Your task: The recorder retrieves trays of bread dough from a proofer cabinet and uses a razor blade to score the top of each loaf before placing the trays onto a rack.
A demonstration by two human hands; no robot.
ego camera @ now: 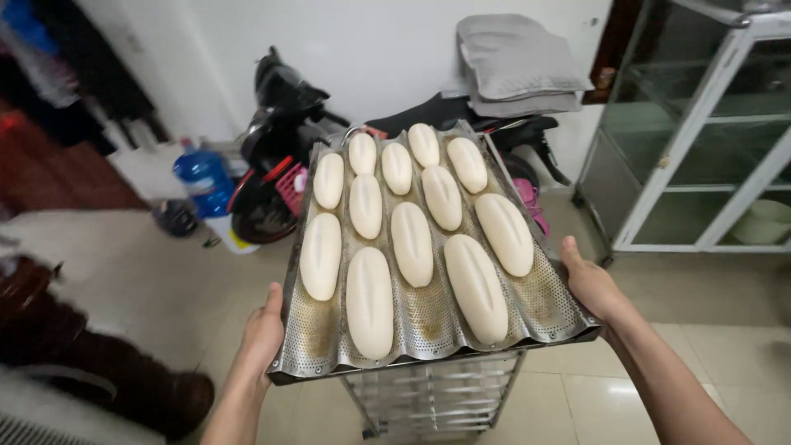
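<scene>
Baking tray (428, 325), unbaked loaves (412, 243): left hand (265, 334) and right hand (592, 284) gripping opposite edges, closed; keeping it level advised above rack (432, 395).

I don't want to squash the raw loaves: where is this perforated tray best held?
By its two long side edges, one hand from each side, as the left hand and right hand do now. The tray is wide and wavy, and dough loaves fill its channels, so a level grip at the rims keeps fingers off them.

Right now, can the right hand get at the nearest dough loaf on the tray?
Probably not without letting go. The right hand grips the right edge of the perforated tray, the left hand the left edge. The nearest loaf lies mid-tray, uncovered, but both hands are supporting the tray.
</scene>
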